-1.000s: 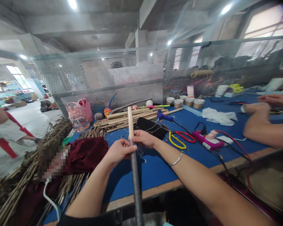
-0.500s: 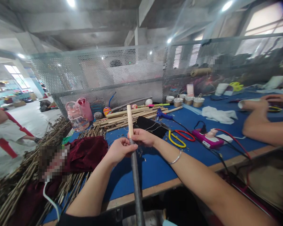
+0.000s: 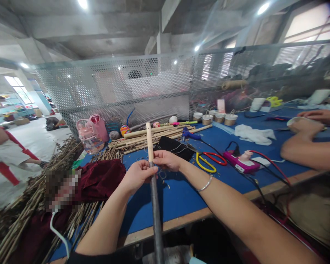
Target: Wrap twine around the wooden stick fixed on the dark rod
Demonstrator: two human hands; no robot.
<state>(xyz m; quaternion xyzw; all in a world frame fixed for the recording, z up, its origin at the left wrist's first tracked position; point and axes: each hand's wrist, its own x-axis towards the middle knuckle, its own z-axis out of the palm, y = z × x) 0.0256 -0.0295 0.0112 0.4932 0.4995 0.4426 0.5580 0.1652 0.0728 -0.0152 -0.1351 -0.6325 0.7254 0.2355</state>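
Upright in front of me is a long round wooden stick (image 3: 149, 143), pale and bare at its upper end, with small dark spots along that part. Below my fingers its length has a dark grey covering (image 3: 156, 212) that runs down past the table edge. My left hand (image 3: 139, 174) is closed round the stick where bare wood meets grey, thumb across the front. Just above and to the right, my right hand (image 3: 167, 160) pinches the same joint with its fingertips. Thin loose strands lie on the table behind the hands.
Behind lie several pale sticks (image 3: 137, 141), a black cloth (image 3: 172, 146), a blue glue gun (image 3: 191, 135) and scissors (image 3: 206, 164) with yellow and red loops. A magenta power strip (image 3: 243, 161) stands right, near another person's arm (image 3: 305, 150). Dark red cloth (image 3: 101, 179) and dried stalks lie left.
The stick's top has shifted slightly left, and dark spots now show on its bare wood. Both hands keep their hold. The other person's hand on the right has moved a little.
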